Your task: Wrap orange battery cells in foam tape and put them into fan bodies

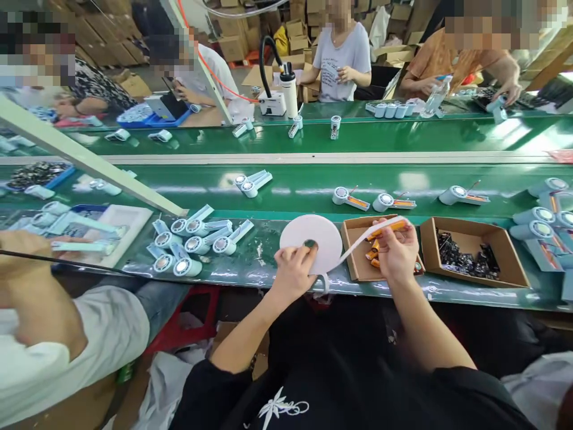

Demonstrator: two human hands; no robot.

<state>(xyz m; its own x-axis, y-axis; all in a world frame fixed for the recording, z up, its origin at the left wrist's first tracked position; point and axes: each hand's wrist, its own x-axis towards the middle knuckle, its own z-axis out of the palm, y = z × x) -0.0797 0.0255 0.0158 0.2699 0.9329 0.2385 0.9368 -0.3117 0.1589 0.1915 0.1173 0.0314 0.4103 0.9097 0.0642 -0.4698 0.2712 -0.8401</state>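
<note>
My left hand (294, 270) lies on a wide white roll of tape (292, 230) at the table's near edge, its fingers curled over the face by the centre hole. A strip of white tape (356, 243) runs from the roll up to my right hand (397, 252). My right hand pinches an orange cylindrical battery (394, 226), with the tape's end against it. Below that hand is a cardboard tray (351, 263) holding more orange batteries (372, 254), partly hidden by the hand.
A cardboard box (474, 278) of small black parts stands to the right. Pale-blue fan bodies (197, 245) are grouped at left, others (532, 224) at far right. More lie on the green conveyor (295, 191). A slanted metal post (111, 173) crosses at left. Co-workers sit opposite and at left.
</note>
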